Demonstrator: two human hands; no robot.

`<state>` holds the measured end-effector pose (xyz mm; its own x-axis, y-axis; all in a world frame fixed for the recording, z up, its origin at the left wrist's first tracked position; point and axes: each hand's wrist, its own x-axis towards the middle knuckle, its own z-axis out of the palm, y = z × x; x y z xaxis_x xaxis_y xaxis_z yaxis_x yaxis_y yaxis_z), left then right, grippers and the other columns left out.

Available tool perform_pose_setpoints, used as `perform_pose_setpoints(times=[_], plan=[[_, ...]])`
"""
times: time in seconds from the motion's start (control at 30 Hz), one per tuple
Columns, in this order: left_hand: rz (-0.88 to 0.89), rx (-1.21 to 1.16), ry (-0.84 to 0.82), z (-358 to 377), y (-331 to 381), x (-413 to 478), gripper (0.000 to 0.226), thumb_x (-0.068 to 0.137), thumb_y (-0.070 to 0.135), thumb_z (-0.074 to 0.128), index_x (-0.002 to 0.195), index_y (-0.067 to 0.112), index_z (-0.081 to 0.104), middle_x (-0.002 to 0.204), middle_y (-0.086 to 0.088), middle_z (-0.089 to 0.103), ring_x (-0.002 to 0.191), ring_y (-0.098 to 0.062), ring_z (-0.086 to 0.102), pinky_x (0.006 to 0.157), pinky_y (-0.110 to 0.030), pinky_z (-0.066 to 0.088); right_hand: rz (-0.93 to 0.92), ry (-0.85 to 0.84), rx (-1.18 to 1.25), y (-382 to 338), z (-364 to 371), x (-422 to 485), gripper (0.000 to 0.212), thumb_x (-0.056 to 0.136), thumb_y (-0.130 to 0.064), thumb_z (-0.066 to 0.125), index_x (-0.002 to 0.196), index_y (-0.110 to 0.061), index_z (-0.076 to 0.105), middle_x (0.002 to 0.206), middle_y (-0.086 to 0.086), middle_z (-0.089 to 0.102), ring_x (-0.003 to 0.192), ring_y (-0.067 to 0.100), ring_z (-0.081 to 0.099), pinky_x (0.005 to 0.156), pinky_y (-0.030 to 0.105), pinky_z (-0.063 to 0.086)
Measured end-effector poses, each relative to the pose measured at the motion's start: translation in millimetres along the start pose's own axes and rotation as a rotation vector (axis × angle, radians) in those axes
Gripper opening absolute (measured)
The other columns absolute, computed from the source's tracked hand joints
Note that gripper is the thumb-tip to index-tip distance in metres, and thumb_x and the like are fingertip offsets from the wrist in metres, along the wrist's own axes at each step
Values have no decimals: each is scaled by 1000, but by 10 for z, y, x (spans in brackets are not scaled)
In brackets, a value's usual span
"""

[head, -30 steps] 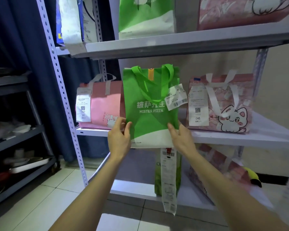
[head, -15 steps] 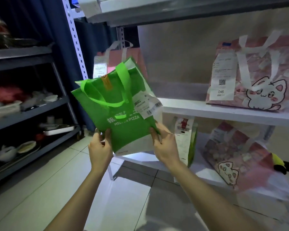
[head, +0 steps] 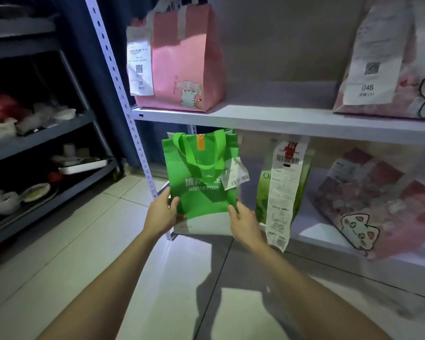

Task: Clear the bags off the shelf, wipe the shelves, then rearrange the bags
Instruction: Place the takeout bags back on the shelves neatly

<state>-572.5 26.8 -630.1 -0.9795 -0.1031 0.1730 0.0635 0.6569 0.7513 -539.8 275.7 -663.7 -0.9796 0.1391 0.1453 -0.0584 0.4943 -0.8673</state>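
Here, two bare forearms reach in from six o'clock over the tiled floor (head: 84, 241). The left hand (head: 161, 214) grips the lower left edge of the green bag (head: 201, 182), fingers curled behind it and thumb on the front. The right hand (head: 243, 220) holds the lower right corner the same way, thumb pressed on the green face. The bag stands upright at the centre, its handles up and a white receipt tag (head: 234, 176) hanging at its two o'clock. It is at the left end of the lower shelf (head: 312, 231), just beside the perforated post (head: 123, 94); I cannot tell whether its base touches the shelf.

Just beyond, at three o'clock of the green bag, a pale green bag (head: 302, 182) stands on the lower shelf with a long receipt draped down its front. Farther toward four o'clock, a pink patterned cat bag (head: 368, 202) leans tilted.

Above, the middle shelf (head: 280, 119) carries a plain pink bag (head: 187, 62) at eleven o'clock and another pink cat bag (head: 402, 77) at two o'clock, well apart from each other.

At nine o'clock, a dark rack (head: 47, 133) holds dishes and trays.
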Motion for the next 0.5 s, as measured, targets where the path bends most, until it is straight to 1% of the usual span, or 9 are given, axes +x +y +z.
perform_pose_setpoints(times=[0.03, 0.07, 0.1, 0.13, 0.17, 0.23, 0.3, 0.4, 0.5], plan=[[-20, -47, -34, 66, -82, 52, 23, 112, 24, 51, 131, 32, 61, 114, -3, 78, 83, -31, 80, 85, -53, 64, 26, -27, -9, 67, 51, 49, 23, 111, -27, 48, 98, -16, 63, 93, 9, 69, 86, 27, 60, 80, 44, 47], [-33, -86, -63, 129, -152, 108, 23, 112, 23, 50, 129, 34, 60, 115, -3, 78, 80, -28, 81, 85, -54, 64, 56, -47, -24, 120, 98, 105, 26, 112, -26, 47, 117, -10, 67, 112, 15, 71, 103, 33, 62, 89, 45, 48], [-41, -116, -89, 191, -211, 176, 23, 112, 22, 50, 129, 34, 60, 116, -4, 78, 77, -26, 82, 84, -54, 65, 81, -51, -42, 157, 142, 160, 33, 112, -26, 46, 132, -6, 63, 128, 18, 69, 119, 37, 60, 97, 45, 47], [-48, -152, -114, 250, -253, 255, 24, 113, 20, 50, 131, 32, 59, 119, -6, 77, 76, -25, 82, 82, -51, 67, 102, -46, -50, 177, 180, 213, 38, 112, -25, 45, 140, -3, 59, 137, 19, 65, 128, 39, 57, 102, 45, 46], [-53, -191, -134, 309, -278, 343, 24, 113, 19, 49, 133, 28, 59, 122, -9, 76, 78, -24, 82, 79, -47, 68, 114, -35, -47, 191, 216, 264, 39, 112, -24, 45, 144, -4, 57, 140, 19, 64, 131, 40, 56, 102, 43, 45], [-39, -228, -150, 415, -287, 544, 23, 114, 16, 49, 134, 22, 59, 125, -12, 74, 80, -23, 83, 77, -42, 69, 129, 2, -29, 211, 266, 394, 39, 112, -24, 46, 145, -7, 58, 139, 16, 66, 129, 38, 58, 95, 36, 45], [-8, -264, -143, 500, -260, 720, 16, 113, 17, 49, 125, 21, 59, 120, -9, 76, 78, -21, 83, 81, -47, 68, 164, 50, -5, 235, 283, 544, 42, 113, -26, 45, 149, -8, 54, 145, 12, 62, 135, 34, 55, 97, 29, 40], [13, -286, -145, 610, -276, 935, 10, 113, 17, 49, 118, 16, 58, 115, -7, 76, 84, -22, 83, 90, -52, 65, 219, 87, -3, 287, 316, 763, 47, 112, -25, 44, 156, -7, 45, 155, 13, 54, 143, 35, 49, 104, 33, 39], [27, -155, -216, 779, -373, 1042, 9, 111, 16, 52, 118, 13, 53, 117, -10, 74, 98, -22, 80, 93, -46, 60, 331, -4, -66, 405, 379, 924, 50, 112, -20, 42, 160, -12, 37, 159, 17, 46, 142, 36, 47, 103, 35, 40]])
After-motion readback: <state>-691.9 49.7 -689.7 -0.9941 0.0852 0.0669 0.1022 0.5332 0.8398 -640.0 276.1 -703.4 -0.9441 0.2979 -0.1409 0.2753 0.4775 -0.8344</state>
